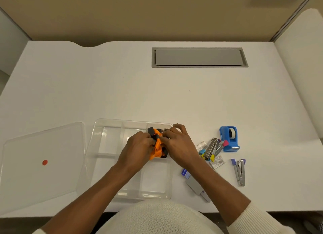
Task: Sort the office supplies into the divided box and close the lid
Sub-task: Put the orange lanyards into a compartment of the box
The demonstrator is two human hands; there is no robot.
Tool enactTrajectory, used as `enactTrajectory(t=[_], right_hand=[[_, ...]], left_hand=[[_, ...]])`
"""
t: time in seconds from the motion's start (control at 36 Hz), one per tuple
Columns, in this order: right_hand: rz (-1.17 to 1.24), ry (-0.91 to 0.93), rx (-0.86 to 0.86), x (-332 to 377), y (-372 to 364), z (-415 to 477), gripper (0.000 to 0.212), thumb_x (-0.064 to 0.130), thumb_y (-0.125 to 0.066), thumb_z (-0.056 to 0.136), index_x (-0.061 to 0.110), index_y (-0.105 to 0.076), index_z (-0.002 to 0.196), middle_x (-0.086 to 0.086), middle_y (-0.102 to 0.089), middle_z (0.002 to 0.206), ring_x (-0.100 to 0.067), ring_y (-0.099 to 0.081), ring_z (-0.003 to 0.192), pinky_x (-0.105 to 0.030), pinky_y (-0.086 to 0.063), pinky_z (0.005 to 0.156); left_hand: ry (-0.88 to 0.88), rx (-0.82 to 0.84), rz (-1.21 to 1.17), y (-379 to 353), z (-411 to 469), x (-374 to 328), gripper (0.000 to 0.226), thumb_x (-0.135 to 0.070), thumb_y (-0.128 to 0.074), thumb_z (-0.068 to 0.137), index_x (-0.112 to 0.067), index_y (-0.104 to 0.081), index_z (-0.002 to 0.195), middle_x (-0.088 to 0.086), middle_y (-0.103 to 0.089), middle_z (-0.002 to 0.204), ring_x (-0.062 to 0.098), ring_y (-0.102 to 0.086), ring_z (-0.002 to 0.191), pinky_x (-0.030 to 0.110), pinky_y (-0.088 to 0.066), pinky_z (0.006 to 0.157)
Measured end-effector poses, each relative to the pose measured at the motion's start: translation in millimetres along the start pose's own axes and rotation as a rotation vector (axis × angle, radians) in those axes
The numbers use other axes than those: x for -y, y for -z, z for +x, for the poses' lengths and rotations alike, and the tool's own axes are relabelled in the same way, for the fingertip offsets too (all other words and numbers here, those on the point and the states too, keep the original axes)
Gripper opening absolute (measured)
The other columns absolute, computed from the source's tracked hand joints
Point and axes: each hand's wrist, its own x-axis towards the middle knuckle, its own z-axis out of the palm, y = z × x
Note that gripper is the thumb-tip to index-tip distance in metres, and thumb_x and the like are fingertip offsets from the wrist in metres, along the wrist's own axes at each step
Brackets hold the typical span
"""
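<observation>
A clear divided box (104, 127) sits at the near middle of the white desk. Over its far right compartment, my left hand (138, 146) and my right hand (178, 143) both grip a bundle of orange and black straps (158, 144), pressing it down into that compartment. The clear lid (40, 164), marked with a red dot, lies flat to the left of the box. Right of the box lie a blue tape dispenser (229, 139), a cluster of small staplers (212, 148), one separate stapler (240, 171), staple packets (217, 162) and a blue staple box (185, 173).
A grey cable hatch (199, 57) is set into the desk at the far side. Beige partition walls close the desk at the back and right. A grey flat item (195, 185) lies near the front edge, under my right forearm.
</observation>
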Motion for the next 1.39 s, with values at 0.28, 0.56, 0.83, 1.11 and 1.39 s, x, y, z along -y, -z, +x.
enactTrajectory(t=[0.28, 0.56, 0.83, 1.11, 1.39], right_hand=[[0.144, -0.031, 0.029, -2, 18, -4, 0.022, 0.022, -0.066, 0.083, 0.020, -0.078, 0.101, -0.002, -0.077, 0.098, -0.023, -0.069, 0.102, -0.051, -0.019, 0.127], [0.114, 0.021, 0.112, -3, 10, -16, 0.022, 0.035, -0.068, 0.092, 0.024, -0.077, 0.108, 0.004, -0.076, 0.110, -0.021, -0.062, 0.123, -0.046, -0.011, 0.130], [0.128, 0.017, 0.013, 7, 1, -4, 0.012, 0.010, -0.071, 0.086, 0.019, -0.078, 0.081, 0.000, -0.073, 0.081, -0.024, -0.072, 0.092, -0.053, -0.026, 0.126], [0.067, -0.023, 0.080, 7, -13, -4, 0.033, 0.014, -0.046, 0.100, 0.019, -0.079, 0.096, -0.001, -0.071, 0.097, -0.023, -0.064, 0.106, -0.042, 0.003, 0.130], [0.093, 0.003, -0.079, 9, -16, -4, 0.018, 0.004, -0.062, 0.086, 0.009, -0.079, 0.086, -0.008, -0.068, 0.079, -0.031, -0.068, 0.089, -0.050, -0.028, 0.126]], left_hand=[[0.233, 0.110, -0.036, -29, 10, -22, 0.025, -0.029, -0.053, 0.106, -0.015, -0.073, 0.110, 0.003, -0.072, 0.105, 0.010, -0.059, 0.081, 0.016, -0.045, 0.074], [0.134, 0.431, 0.063, 5, 11, -10, 0.020, -0.028, -0.057, 0.102, -0.024, -0.076, 0.110, 0.004, -0.074, 0.099, 0.023, -0.068, 0.083, 0.030, -0.053, 0.072], [0.123, 0.476, 0.217, 1, 11, -16, 0.026, -0.007, -0.058, 0.097, -0.017, -0.070, 0.119, 0.010, -0.067, 0.108, 0.021, -0.058, 0.088, 0.029, -0.051, 0.075], [0.079, 0.450, 0.342, -13, 16, -15, 0.025, -0.012, -0.059, 0.099, -0.014, -0.066, 0.122, 0.006, -0.069, 0.117, 0.021, -0.066, 0.101, 0.025, -0.046, 0.078], [0.006, 0.401, 0.399, -13, 29, -16, 0.020, -0.019, -0.060, 0.097, -0.017, -0.069, 0.115, 0.004, -0.068, 0.115, 0.019, -0.063, 0.102, 0.026, -0.049, 0.083]])
